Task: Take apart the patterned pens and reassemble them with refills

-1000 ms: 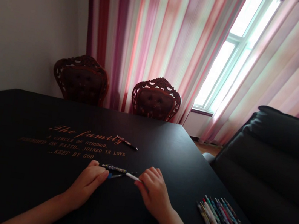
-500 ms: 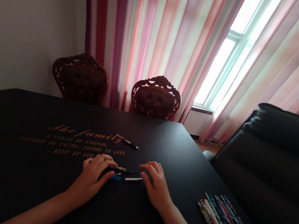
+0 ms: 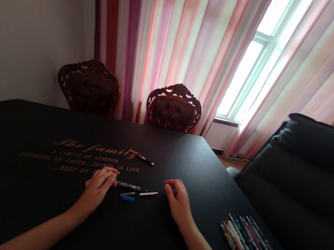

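A taken-apart pen lies on the black table (image 3: pixel 180 161) between my hands: a patterned barrel (image 3: pixel 128 186), a thin white-and-dark refill (image 3: pixel 147 193), a dark piece (image 3: pixel 129 194) and a small blue cap (image 3: pixel 127 198). My left hand (image 3: pixel 98 188) rests on the table with its fingers pressed together at the barrel's left end. My right hand (image 3: pixel 178 201) sits to the right of the parts, apart from them. Its fingers are curled, thumb and forefinger pinched; I cannot make out anything between them.
A whole patterned pen (image 3: pixel 141 157) lies farther back by the gold lettering (image 3: pixel 84 158). Several pens (image 3: pixel 250 248) lie in a row at the front right. Two carved chairs (image 3: pixel 173 109) stand behind the table, and a black padded chair (image 3: pixel 304 182) stands on the right.
Both hands have drawn apart. The left hand slid left, uncovering the barrel. The right hand let go of the white refill and pulled back right, its fingers curling.
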`<state>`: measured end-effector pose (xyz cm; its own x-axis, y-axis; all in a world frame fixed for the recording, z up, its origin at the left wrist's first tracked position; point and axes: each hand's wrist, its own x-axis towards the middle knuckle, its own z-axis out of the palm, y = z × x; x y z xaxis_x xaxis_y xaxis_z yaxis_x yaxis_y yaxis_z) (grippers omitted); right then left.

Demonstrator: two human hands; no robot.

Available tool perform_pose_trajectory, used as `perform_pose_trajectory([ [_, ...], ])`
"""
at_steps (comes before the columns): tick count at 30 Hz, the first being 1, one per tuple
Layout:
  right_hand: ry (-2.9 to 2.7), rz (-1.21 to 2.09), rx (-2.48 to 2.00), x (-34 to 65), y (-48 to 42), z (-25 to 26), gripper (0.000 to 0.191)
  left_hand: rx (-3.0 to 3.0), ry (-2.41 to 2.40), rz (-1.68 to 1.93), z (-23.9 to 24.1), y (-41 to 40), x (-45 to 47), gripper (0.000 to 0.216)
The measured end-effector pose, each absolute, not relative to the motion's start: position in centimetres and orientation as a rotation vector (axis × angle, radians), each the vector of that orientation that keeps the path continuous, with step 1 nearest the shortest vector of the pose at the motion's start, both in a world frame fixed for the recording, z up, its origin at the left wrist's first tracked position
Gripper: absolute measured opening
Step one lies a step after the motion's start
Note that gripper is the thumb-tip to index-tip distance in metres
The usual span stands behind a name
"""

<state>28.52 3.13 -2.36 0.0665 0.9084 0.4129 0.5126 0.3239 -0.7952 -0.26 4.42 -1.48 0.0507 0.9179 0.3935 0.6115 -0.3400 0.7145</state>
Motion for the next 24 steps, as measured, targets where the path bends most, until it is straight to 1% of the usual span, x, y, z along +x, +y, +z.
perform_pose_trajectory([
  [2, -1.717, 0.417, -1.358, 28.2, 2.8, -2.2, 0.012, 2.054, 1.512, 1.115, -1.0, 4.0, 0.1, 0.029],
  [4, -1.829, 0.342, -1.392, 28.0, 2.5, -2.1, 0.015, 2.164, 1.496, 1.011, -0.6, 3.5, 0.4, 0.015],
  [6, -1.888, 0.318, -1.408, 27.8, 2.3, -1.9, 0.017, 2.282, 1.482, 0.887, -0.3, 3.1, 0.7, 0.007],
  [9, -1.948, 0.306, -1.404, 27.7, 2.1, -1.8, 0.019, 2.378, 1.452, 0.754, 0.0, 2.6, 1.0, 0.013],
  [12, -1.985, 0.303, -1.381, 27.6, 2.1, -1.6, 0.017, 2.398, 1.434, 0.702, 0.4, 2.4, 1.2, 0.015],
  [17, -1.985, 0.342, -1.231, 27.4, 1.7, -0.8, 0.008, 2.344, 1.42, 0.813, 0.4, 2.6, 1.0, 0.006],
  [21, -1.938, 0.353, -1.145, 26.8, 1.1, -0.3, 0.005, 2.205, 1.429, 0.878, 0.1, 2.8, 0.7, 0.015],
  [24, -1.944, 0.37, -1.145, 26.2, 0.7, -0.2, 0.004, 2.156, 1.397, 0.866, 0.1, 2.8, 0.7, 0.018],
])
